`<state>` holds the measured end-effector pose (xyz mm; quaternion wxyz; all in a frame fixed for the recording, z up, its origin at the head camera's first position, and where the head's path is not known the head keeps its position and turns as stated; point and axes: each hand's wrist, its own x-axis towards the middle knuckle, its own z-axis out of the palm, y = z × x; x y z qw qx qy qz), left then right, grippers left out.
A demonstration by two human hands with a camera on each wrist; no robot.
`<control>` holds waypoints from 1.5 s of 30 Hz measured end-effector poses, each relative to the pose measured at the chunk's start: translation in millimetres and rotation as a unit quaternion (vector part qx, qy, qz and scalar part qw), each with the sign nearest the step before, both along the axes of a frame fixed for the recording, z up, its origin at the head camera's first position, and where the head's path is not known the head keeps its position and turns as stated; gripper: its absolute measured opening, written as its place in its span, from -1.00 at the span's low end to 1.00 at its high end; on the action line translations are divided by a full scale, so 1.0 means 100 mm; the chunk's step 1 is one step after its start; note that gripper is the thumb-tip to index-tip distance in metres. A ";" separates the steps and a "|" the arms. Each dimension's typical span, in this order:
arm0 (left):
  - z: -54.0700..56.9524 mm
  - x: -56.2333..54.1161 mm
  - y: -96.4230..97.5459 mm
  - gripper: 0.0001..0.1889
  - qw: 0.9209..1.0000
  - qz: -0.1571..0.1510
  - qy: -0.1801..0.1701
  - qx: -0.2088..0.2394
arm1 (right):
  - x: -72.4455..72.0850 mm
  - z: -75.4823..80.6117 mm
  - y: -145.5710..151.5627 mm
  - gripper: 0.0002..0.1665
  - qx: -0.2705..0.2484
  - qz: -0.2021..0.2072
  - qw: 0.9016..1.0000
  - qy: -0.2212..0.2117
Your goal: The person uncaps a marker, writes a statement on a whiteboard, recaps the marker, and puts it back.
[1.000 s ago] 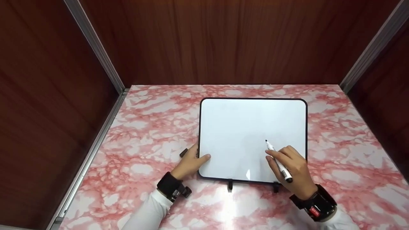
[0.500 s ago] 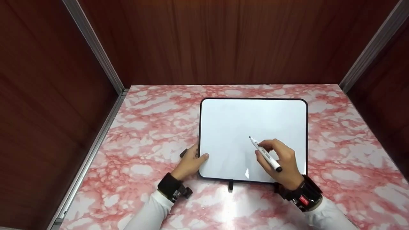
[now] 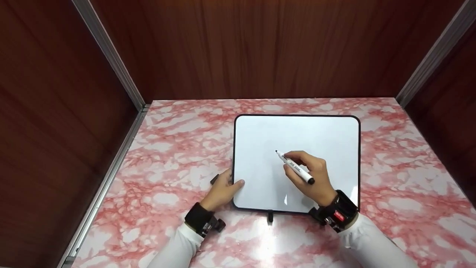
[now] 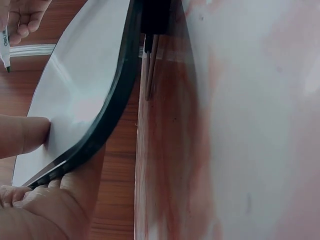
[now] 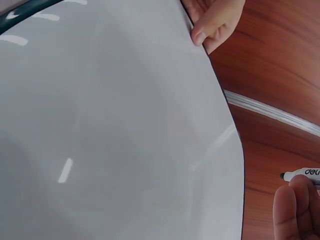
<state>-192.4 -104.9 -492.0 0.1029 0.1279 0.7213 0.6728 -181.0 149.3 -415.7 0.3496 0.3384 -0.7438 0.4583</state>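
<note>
A whiteboard (image 3: 260,141) with a thin dark frame stands on the table, its blank white face turned toward me. My left hand (image 3: 222,190) grips its lower left edge, thumb on the face and fingers behind; the left wrist view shows the same grip around the frame. In my right hand (image 3: 312,175) a white marker (image 3: 297,169) with a black end is pinched, its dark tip pointing up and left. The right wrist view shows the marker (image 5: 302,175) apart from the board's surface. Part of the board's lower right is hidden behind my right hand and wrist.
A small black foot (image 3: 270,216) sticks out under the board's lower edge. Behind my left hand lies a small dark piece (image 3: 214,179), partly hidden. The red-and-white marbled table (image 3: 167,167) is bounded by dark wood panels (image 3: 260,48) with metal edging.
My right hand has moved left and a little up across the board's front, carrying the marker from the right side toward the middle. The left hand keeps its grip on the edge.
</note>
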 end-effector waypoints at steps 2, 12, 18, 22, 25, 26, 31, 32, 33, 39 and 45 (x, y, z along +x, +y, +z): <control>0.00 0.01 0.00 -0.69 1.000 -0.001 -0.007 0.009 | -0.03 0.01 -0.04 -0.67 0.002 0.008 1.000 -0.007; -0.09 0.00 -0.01 -0.70 1.000 -0.010 -0.003 0.022 | -0.23 -0.13 -0.26 -0.73 -0.002 0.025 0.999 -0.040; -0.30 -0.11 -0.04 -0.70 1.000 -0.015 0.021 0.011 | -0.46 -0.34 -0.34 -0.81 0.013 0.025 0.997 -0.069; -0.34 -0.13 -0.05 -0.69 0.999 -0.018 0.027 0.004 | -0.53 -0.37 -0.40 -0.87 0.029 0.025 0.996 -0.082; -0.33 -0.14 -0.06 -0.68 0.999 -0.017 0.029 -0.005 | -0.56 -0.36 -0.45 -0.87 0.036 0.026 0.995 -0.087; -0.33 -0.14 -0.06 -0.68 0.999 -0.019 0.030 -0.005 | -0.58 -0.35 -0.47 -0.87 0.038 0.025 0.995 -0.088; -0.32 -0.15 -0.06 -0.63 0.999 -0.039 0.028 0.001 | -0.63 -0.36 -0.53 -0.86 0.048 0.007 0.995 -0.083; -0.32 -0.15 -0.06 -0.63 0.999 -0.042 0.027 0.001 | -0.63 -0.36 -0.54 -0.86 0.051 0.003 0.995 -0.080; -0.32 -0.15 -0.06 -0.62 0.999 -0.044 0.026 -0.001 | -0.63 -0.37 -0.54 -0.86 0.054 0.000 0.996 -0.077; -0.31 -0.14 -0.06 -0.61 0.999 -0.047 0.005 0.008 | -0.66 -0.36 -0.56 -0.84 0.060 -0.010 0.996 -0.072; -0.27 -0.13 -0.05 -0.62 0.999 -0.044 0.018 0.016 | -0.70 -0.34 -0.58 -0.82 0.068 -0.011 0.996 -0.061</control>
